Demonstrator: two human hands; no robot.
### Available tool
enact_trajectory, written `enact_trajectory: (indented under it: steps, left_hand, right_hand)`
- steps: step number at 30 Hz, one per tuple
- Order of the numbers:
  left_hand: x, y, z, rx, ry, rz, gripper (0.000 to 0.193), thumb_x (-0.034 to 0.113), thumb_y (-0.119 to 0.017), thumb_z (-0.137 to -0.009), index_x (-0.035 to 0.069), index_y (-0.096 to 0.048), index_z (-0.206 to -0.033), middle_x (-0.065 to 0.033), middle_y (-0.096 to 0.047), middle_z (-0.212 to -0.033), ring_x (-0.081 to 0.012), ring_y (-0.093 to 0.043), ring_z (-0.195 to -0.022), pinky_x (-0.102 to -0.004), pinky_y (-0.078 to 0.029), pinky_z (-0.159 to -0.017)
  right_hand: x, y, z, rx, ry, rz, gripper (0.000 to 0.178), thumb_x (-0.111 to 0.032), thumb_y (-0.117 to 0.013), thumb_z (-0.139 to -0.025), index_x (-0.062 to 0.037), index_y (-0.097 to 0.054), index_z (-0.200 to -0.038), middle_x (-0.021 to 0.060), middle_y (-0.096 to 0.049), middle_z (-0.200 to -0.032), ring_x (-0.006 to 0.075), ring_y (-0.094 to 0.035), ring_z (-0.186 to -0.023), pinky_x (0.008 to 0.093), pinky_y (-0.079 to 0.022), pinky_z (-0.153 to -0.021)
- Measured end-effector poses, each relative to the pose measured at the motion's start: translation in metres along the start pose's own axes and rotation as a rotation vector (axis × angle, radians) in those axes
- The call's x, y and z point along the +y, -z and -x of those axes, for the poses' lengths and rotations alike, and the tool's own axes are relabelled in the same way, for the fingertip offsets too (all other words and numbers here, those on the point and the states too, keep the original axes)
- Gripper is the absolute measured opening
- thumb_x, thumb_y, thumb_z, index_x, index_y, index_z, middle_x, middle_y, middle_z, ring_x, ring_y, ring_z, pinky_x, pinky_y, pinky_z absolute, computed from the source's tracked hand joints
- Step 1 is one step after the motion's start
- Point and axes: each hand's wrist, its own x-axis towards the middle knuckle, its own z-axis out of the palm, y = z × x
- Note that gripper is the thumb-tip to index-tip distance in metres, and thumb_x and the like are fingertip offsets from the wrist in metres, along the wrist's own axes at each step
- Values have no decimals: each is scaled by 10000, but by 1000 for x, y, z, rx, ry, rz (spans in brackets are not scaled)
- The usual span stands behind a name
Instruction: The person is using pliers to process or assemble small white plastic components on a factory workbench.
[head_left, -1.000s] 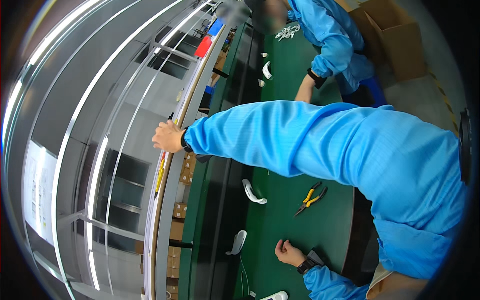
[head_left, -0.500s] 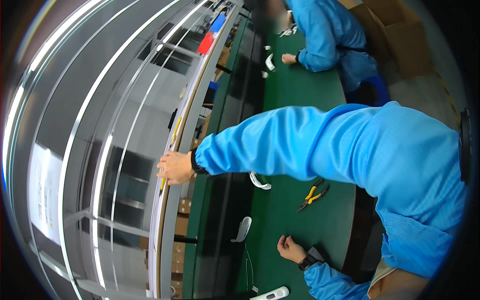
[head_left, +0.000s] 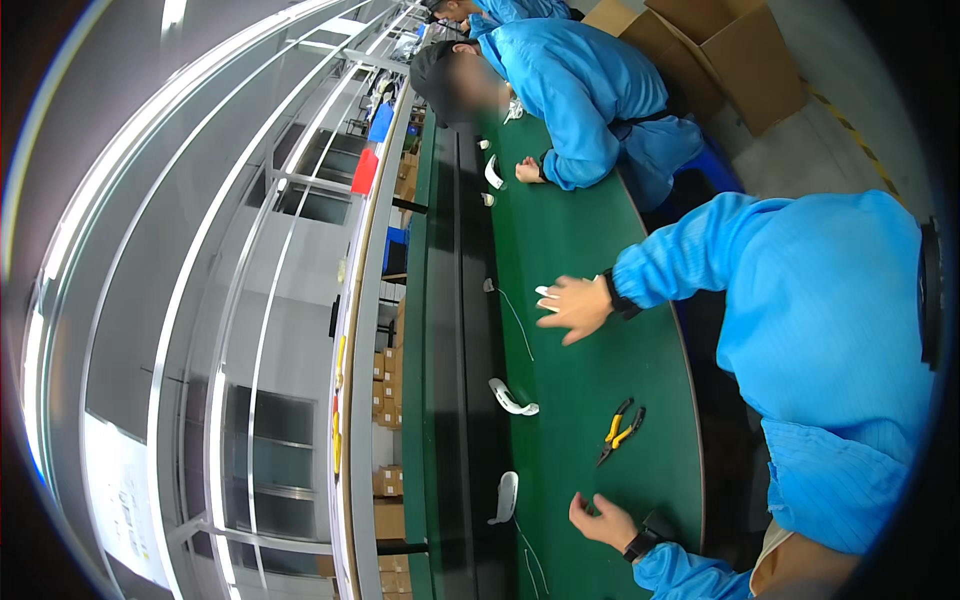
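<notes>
My right hand [head_left: 578,308], at the end of the long blue sleeve, is palm down over the green table [head_left: 600,245] with its fingers spread. White [head_left: 545,292] shows at its fingertips; I cannot tell whether it is a part underneath or something on the fingers. My left hand [head_left: 605,523] hovers by the near table edge, thumb and fingers apart, nothing visible between them. Between the hands lie black-and-yellow pliers [head_left: 620,431]. A curved white plastic piece [head_left: 513,398] and a white rounded piece with a thin wire [head_left: 507,497] lie along the table's far side.
A small white part with a thin wire [head_left: 490,286] and another curved white piece [head_left: 493,173] lie farther along. A co-worker in blue [head_left: 590,100] leans over the table there. A metal rail [head_left: 360,330] with yellow tools [head_left: 339,425] runs beyond. Cardboard boxes [head_left: 750,65] stand behind.
My right hand has come back from the rail to above the table. My left hand stays near the table edge with its fingers more spread. The view has shifted, showing more of the co-worker.
</notes>
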Motion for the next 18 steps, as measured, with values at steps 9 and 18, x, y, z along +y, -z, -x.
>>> enact_trajectory:
  steps: [9, 18]
  left_hand:
    - [101, -86, -26, -481, -538, -338, 559, 265, -628, -879, -11, -459, -1335, -293, -449, -1337, -393, -448, -1232, -477, -333, -1057]
    - [77, -61, 12, -542, -650, -289, 353, 35, -576, -806, 20, -588, -1158, -200, -563, -1244, -389, -485, -1198, -447, -347, -1060]
  right_hand:
    - [26, -15, 52, -231, -110, -126, 472, -309, -642, -822, -146, -533, -1251, 131, -568, -1044, 330, -531, -1054, 518, -451, -810]
    - [22, 2, 73, -165, -190, -430, 183, -109, -616, -767, -62, -606, -944, 140, -618, -889, 346, -612, -915, 472, -468, -712]
